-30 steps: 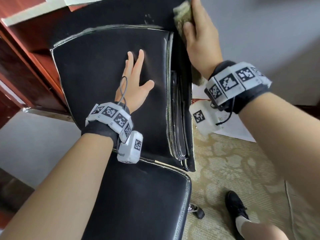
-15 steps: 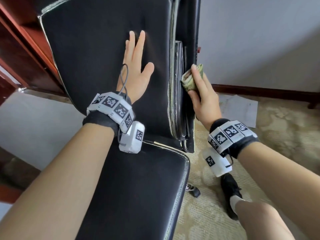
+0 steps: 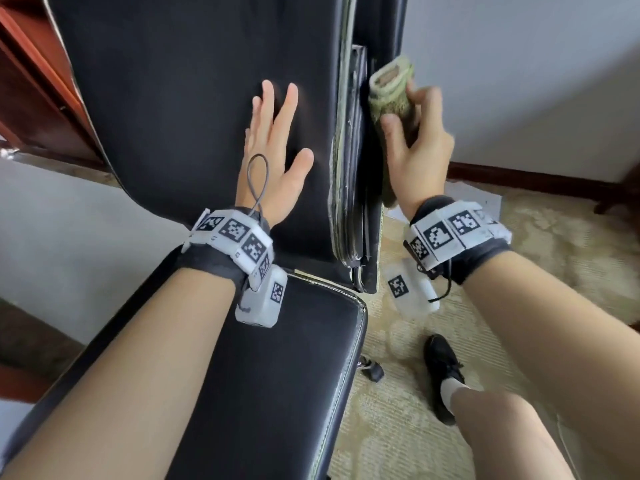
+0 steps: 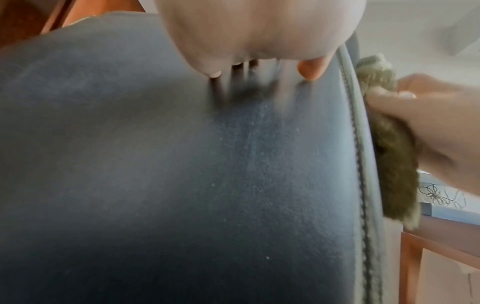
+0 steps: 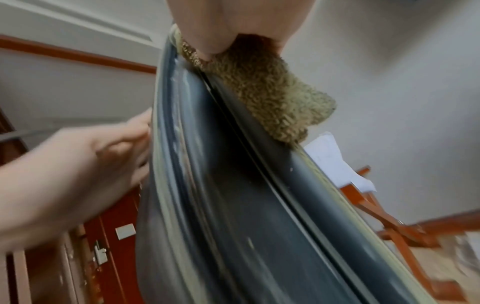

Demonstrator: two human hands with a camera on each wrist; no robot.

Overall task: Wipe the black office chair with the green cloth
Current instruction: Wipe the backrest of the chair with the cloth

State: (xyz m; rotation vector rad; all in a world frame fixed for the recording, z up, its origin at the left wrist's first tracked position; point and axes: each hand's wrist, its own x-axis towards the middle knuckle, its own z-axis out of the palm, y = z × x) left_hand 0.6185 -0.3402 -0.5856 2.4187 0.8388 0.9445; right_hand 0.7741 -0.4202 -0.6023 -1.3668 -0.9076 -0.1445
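- Black office chair [image 3: 180, 109]: upright backrest above a padded seat, standing on a pale patterned carpet [image 3: 554, 271].
- Left hand [image 3: 273, 157]: flat on the front of the backrest, fingers straight and spread, grasping nothing.
- Right hand [image 3: 415, 147]: just beside the backrest's right edge, fingers curled round the cloth.
- Green cloth [image 3: 391, 91]: bunched, pressed against that right edge.
- Black shoe [image 3: 443, 368]: on the carpet, right of the seat.

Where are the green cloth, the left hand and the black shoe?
green cloth [image 3: 391, 90], head view, folded upper part against the chair's side edge.
left hand [image 3: 273, 150], head view, back of the hand.
black shoe [image 3: 445, 368], head view, laced top.
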